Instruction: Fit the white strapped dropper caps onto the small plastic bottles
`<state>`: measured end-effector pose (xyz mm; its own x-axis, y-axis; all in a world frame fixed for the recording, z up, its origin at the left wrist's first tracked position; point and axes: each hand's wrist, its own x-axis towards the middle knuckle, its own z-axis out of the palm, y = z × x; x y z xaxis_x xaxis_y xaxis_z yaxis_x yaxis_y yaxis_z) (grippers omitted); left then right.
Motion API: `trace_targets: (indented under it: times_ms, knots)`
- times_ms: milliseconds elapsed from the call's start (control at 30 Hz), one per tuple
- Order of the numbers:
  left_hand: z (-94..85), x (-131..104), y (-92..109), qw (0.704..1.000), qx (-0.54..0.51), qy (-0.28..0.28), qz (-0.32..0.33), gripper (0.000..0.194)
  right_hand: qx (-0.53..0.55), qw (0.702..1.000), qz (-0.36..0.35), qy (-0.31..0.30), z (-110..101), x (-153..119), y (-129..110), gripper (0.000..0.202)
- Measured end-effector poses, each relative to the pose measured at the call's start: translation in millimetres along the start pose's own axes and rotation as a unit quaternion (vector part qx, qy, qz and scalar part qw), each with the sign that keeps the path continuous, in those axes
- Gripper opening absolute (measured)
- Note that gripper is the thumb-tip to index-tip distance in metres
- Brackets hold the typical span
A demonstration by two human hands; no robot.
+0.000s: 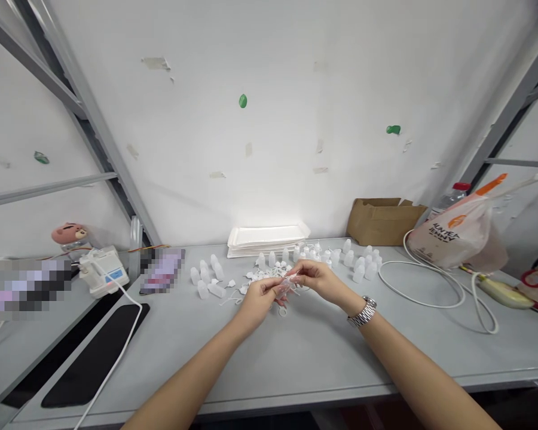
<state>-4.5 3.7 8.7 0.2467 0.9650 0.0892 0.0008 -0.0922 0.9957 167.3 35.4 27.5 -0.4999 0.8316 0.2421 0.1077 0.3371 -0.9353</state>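
Observation:
My left hand (pixel 259 301) is closed in a pinch around a small translucent plastic bottle (pixel 285 288), held just above the table. From the other side, the fingers of my right hand (pixel 319 279) pinch the top end of the same bottle; its details are partly hidden by the fingers. Just behind lies a pile of small white caps (pixel 263 275) with thin straps. A white ring (pixel 282 312) rests on the table below my hands. To the left stand several small dropper bottles (pixel 205 273), one lying on its side. More bottles (pixel 359 272) stand at the right.
A stack of white trays (pixel 269 237) sits against the wall. At the right are a cardboard box (pixel 381 222), a plastic bag (pixel 452 236) and a coiled white cable (pixel 424 306). A black mat (pixel 96 355), a white power adapter (pixel 103 270) and a phone-like purple item (pixel 164 270) lie left.

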Motion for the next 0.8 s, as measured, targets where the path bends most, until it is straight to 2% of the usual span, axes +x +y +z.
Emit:
trace_targets:
  times_ms: [233,433,533,633,700,800]
  knots:
    - [5.1,-1.6,-0.8,0.993,0.042,0.111,0.001,0.022,-0.117,0.987,0.026,0.108,12.9,3.8,10.2,0.033]
    - [4.8,-0.3,-0.8,0.995,0.009,0.099,-0.008,0.045,-0.069,0.997,-0.012,0.036,3.6,2.2,9.4,0.024]
    - [2.7,-2.0,-3.1,0.994,0.05,0.092,0.006,0.047,-0.068,0.997,-0.01,0.021,-0.7,1.3,11.2,0.022]
    - [-1.4,-4.6,-7.4,0.976,0.174,0.112,0.074,0.042,-0.101,0.995,-0.002,0.022,3.6,0.4,13.3,0.023]
    - [-4.3,-4.9,-10.7,0.947,0.256,0.127,0.149,0.039,-0.13,0.991,0.009,0.036,10.6,-0.1,13.2,0.029]
    - [-6.5,-2.2,-15.1,0.906,0.321,0.141,0.237,0.036,-0.15,0.986,0.027,0.072,19.8,0.1,11.3,0.044]
